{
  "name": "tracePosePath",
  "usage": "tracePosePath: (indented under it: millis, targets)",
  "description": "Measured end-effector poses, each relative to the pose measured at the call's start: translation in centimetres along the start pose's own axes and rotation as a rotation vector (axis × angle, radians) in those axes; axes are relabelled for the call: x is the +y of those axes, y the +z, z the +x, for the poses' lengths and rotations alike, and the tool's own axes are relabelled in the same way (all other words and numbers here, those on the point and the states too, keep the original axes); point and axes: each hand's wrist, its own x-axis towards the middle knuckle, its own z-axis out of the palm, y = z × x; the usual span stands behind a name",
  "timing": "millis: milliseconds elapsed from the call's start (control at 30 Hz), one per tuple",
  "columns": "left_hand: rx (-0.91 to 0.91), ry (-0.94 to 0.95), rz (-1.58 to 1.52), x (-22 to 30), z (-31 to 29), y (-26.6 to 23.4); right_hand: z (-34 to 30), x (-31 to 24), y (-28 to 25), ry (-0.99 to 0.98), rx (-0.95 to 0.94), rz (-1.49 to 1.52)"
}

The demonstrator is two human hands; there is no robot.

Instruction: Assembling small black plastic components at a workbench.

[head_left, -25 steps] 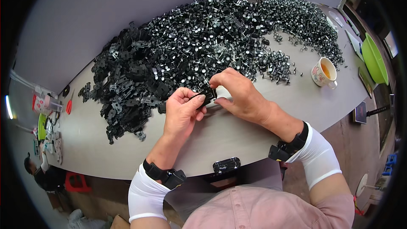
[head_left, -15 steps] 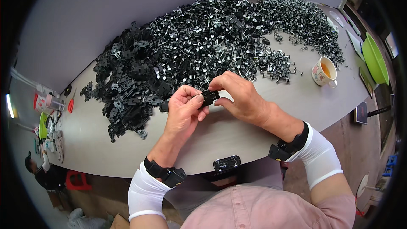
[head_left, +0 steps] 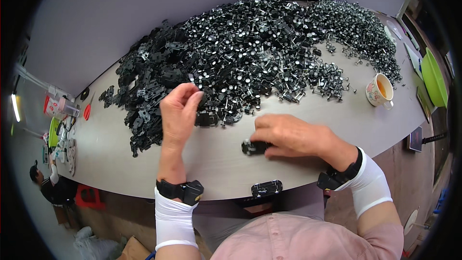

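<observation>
My right hand (head_left: 293, 136) is over the middle of the table, its fingers closed on a black toy car chassis (head_left: 252, 148), slightly blurred, with its left end showing. At the front of the big heap (head_left: 240, 53) of black parts and small wheel axles with silvery ends, my left hand (head_left: 177, 115) is raised. Its thumb and fingers are pinched together; whatever lies between them is hidden. A black part (head_left: 207, 119) lies beside that hand at the heap's edge. Another black chassis (head_left: 266, 188) with wheels rests at the table's near edge.
Flat black plates (head_left: 144, 115) form the heap's left end. A cup (head_left: 379, 90) with orange liquid stands at right, near a green basin (head_left: 434, 78). Red scissors (head_left: 87, 110) lie at left. Beyond the table's left side is another person (head_left: 48, 188) near a red stool (head_left: 90, 197).
My hands have come apart from the black piece they held together. The right hand has gone down and nearer with a chassis; the left has moved left and up to the heap. The view has shifted slightly.
</observation>
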Motion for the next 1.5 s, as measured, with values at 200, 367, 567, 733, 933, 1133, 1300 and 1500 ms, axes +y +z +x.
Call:
tracePosePath:
  millis: [200,367,567,733,933,1133,1300,1500]
  targets:
    - [-0.230,-0.033,0.379,-0.3,-0.1,-1.7,-0.1,-3.5,0.9,0.001,-0.451,0.289]
    - [-0.346,0.039,0.431,1.0,-0.8,-0.1,-0.3,-3.2,3.3,-0.180,-0.620,0.533]
    - [-0.356,0.164,0.632,0.8,-1.4,-0.3,0.2,0.0,1.2,0.015,-0.032,0.456]
    - [-0.399,0.134,0.711,3.0,-2.0,1.1,0.6,2.5,-0.1,0.221,0.472,0.125]
    - [-0.450,0.132,0.793,3.0,-2.8,2.9,0.7,3.1,1.2,0.080,0.474,0.053]
    - [-0.489,-0.066,0.230,2.9,-2.5,2.9,0.8,2.5,1.2,0.012,0.594,0.063]
    - [-0.637,0.114,0.134,1.7,-2.5,3.2,1.3,2.0,0.8,-0.182,0.543,-0.130]
    - [-0.858,-0.173,-0.111,2.8,-2.4,3.1,1.4,1.4,0.8,-0.259,0.409,-0.142]
